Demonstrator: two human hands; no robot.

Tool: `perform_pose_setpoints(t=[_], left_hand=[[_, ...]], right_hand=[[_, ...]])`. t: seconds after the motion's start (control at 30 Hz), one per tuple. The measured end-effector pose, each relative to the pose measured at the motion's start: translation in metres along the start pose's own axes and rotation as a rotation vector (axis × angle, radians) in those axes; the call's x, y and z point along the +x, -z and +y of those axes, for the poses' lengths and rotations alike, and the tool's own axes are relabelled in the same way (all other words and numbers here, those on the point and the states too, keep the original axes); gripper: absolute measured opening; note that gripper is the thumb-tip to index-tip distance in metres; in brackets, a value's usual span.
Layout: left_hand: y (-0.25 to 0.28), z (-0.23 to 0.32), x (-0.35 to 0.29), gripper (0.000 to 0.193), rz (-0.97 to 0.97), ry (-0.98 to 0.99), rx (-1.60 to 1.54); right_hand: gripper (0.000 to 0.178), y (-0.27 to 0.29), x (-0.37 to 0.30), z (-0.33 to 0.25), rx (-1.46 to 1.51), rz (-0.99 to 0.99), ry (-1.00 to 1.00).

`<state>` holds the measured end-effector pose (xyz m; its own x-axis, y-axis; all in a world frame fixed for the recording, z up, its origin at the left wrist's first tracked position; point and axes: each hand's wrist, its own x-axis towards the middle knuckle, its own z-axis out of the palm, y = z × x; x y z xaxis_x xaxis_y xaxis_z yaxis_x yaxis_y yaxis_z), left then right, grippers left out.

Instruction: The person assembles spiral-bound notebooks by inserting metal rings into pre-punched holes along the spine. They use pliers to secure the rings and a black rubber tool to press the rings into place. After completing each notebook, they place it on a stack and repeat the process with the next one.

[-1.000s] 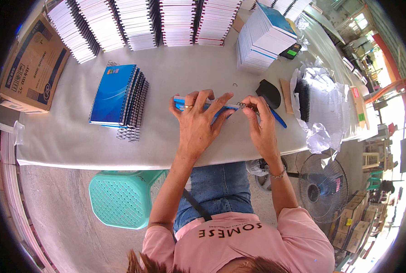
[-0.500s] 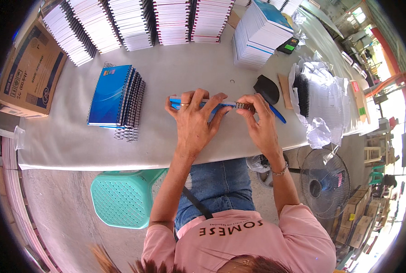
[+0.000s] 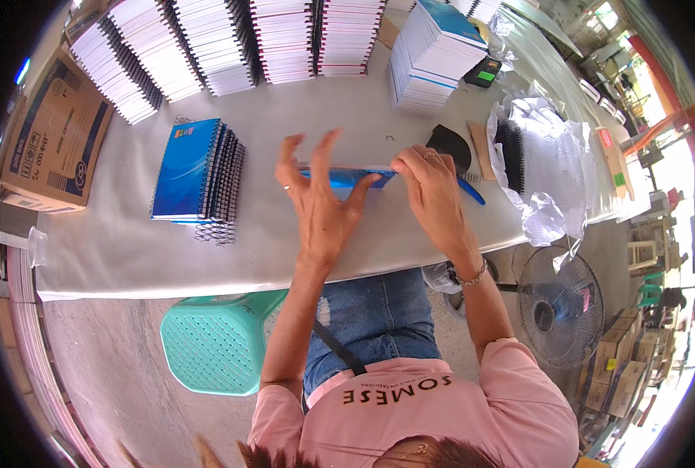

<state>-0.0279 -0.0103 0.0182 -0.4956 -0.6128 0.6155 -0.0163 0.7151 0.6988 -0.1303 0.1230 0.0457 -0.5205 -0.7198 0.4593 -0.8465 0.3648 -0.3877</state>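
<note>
A small blue notebook (image 3: 349,176) is tilted up, nearly edge-on, over the table in front of me. My left hand (image 3: 320,207) is open around it, thumb against the near cover and the other fingers lifted and spread, blurred by motion. My right hand (image 3: 435,191) is closed at the notebook's right end, fingertips pinched at the corner. Past its fingers, part of a dark spiral wire coil (image 3: 470,178) shows; the hand covers the rest. Left of my hands lies a stack of blue spiral notebooks (image 3: 185,170), loose coil ends sticking out at its near side.
Tall stacks of spiral-bound books (image 3: 285,39) line the far edge, with unbound blue-covered books (image 3: 425,70) beside them. A black curved object (image 3: 450,147), a blue tool (image 3: 470,192) and dark coils in white wrapping (image 3: 511,156) lie right. A cardboard box (image 3: 55,136) stands left.
My left fingers have lifted off the notebook's top and spread. My right hand has shifted left to the notebook's corner, covering the coil that showed between them. The view has shifted slightly.
</note>
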Motion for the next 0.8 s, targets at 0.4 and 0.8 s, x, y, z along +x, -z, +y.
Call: perform_pose_setpoints(t=[0.4, 0.8], left_hand=[[0.003, -0.02, 0.002, 0.07, -0.124, 0.092, -0.035], [0.024, -0.041, 0.003, 0.07, -0.229, 0.025, -0.173]], right_hand=[[0.059, -0.003, 0.003, 0.113, -0.459, 0.058, -0.278], [0.048, -0.002, 0.017, 0.056, 0.455, 0.124, -0.261]])
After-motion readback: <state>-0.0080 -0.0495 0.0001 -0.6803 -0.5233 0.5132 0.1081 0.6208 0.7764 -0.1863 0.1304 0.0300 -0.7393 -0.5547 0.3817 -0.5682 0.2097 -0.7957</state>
